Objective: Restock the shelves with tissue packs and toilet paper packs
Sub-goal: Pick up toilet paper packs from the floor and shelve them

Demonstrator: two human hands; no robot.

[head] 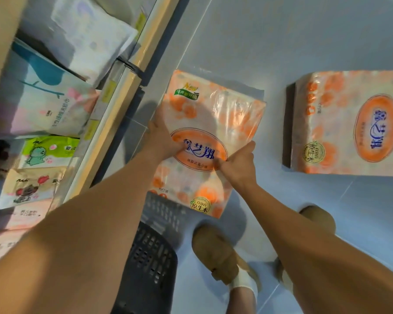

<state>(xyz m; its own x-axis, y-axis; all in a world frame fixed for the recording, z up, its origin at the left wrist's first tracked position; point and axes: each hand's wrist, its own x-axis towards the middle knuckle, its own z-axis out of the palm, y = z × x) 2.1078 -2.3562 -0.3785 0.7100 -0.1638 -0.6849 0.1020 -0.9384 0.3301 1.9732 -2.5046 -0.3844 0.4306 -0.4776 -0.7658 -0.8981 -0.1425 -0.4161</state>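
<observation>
Nearest us, at six o'clock, a black perforated basket stands on the pale tiled floor. At about five o'clock our feet in tan slippers stand just beside it. Our two bare arms reach forward from the bottom edge to an orange flowered tissue pack, which we hold up in the middle of the view, its near end overlapping the basket's far rim. Our left hand grips the pack's nine-o'clock edge, thumb laid over the front by the oval label, fingers going round the side. Our right hand pinches the pack at its four-o'clock edge, thumb pressed on the front, forefinger stretched along the edge, the other fingers curled. Farther out at three o'clock, well apart from the held one, a second pack of the same print lies on the floor. From nine to eleven o'clock runs the shelf, small tags along its edge, with assorted soft packs lying on it, blurred.
</observation>
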